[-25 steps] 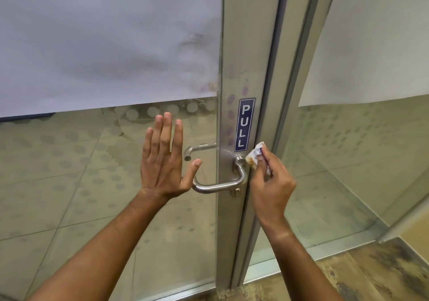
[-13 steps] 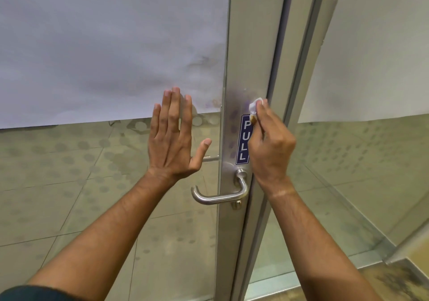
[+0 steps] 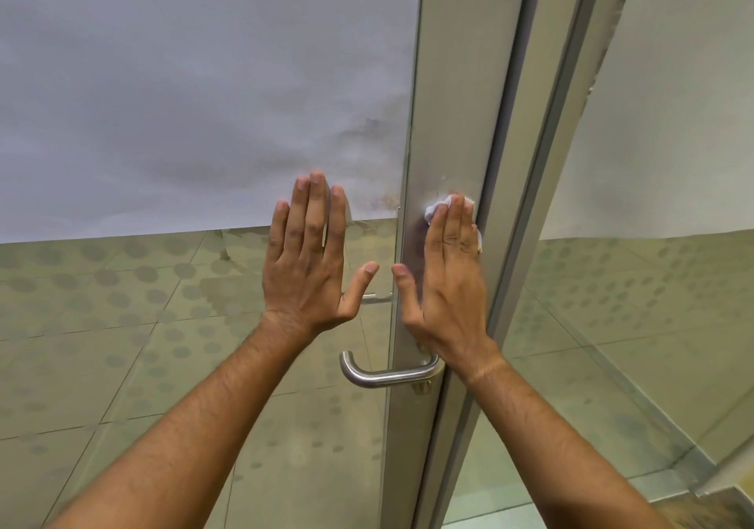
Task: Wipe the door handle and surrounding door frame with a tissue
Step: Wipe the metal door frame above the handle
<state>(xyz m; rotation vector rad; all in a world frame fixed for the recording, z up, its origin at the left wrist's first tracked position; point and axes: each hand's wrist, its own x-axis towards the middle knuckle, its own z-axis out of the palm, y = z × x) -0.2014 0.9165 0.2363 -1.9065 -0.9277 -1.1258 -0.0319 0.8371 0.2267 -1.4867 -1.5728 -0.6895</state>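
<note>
A steel lever door handle [image 3: 387, 373] sticks out left from the grey metal door frame [image 3: 457, 100]. My right hand [image 3: 444, 271] lies flat against the frame above the handle, fingers up, pressing a white tissue [image 3: 434, 210] under its fingertips. The hand covers the sign on the frame. My left hand [image 3: 314, 259] is flat on the glass door panel [image 3: 122, 324] to the left of the frame, fingers spread, holding nothing.
Frosted film [image 3: 204, 79] covers the upper glass, with smudges near the frame. A second glass panel [image 3: 653, 324] stands to the right, its own metal post [image 3: 571, 79] next to the frame. Tiled floor shows through the lower glass.
My right hand has moved up the frame from the handle's base, over the sign, and has flattened onto the tissue. My left hand has slid higher on the glass.
</note>
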